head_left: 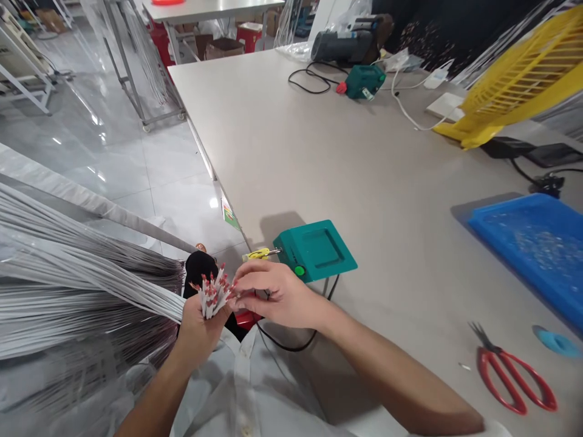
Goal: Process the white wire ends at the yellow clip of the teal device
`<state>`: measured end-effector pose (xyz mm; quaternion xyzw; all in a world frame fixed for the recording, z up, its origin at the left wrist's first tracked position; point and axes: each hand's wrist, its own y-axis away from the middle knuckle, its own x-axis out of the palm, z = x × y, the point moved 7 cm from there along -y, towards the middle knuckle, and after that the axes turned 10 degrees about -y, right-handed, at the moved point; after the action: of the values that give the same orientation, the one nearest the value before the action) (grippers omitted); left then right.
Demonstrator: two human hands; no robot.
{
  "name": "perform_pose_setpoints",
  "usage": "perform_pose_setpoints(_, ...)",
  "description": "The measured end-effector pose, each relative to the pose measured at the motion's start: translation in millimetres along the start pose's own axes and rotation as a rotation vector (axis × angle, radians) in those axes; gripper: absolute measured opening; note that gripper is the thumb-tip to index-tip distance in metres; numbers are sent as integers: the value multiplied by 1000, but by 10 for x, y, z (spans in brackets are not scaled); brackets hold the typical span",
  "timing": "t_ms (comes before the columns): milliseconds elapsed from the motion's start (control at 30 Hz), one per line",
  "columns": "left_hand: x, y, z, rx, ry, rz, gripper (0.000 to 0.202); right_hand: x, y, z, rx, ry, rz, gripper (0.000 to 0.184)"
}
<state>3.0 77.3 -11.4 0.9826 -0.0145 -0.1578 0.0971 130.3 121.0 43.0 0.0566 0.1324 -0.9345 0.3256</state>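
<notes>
A bundle of white cables (213, 297) with red wire ends is gripped in my left hand (200, 328), its fingers wrapped around it just below the tips. The long white cables (113, 267) run away from it to the left. At the bundle's right side, my right hand (273, 291) pinches a cable end between thumb and fingertips; the exact contact is small and partly hidden. Just beyond the right hand, a green box-shaped device (316, 249) with a green button sits at the table edge. A yellow-and-metal piece (259, 254) sticks out of its left side.
On the table (319, 152) lie red-handled scissors (505, 370), a blue tape roll (556, 342) and a blue tray (514, 227) with small clear pieces. Farther back stand a yellow fan (523, 85), a second green device (364, 81) and a dark motor (344, 45) with loose cords.
</notes>
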Motion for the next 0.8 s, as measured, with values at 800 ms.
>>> perform_pose_setpoints(800,-83,5,86,-97,116,55,12,66,-110,66,-60,-49,213,10)
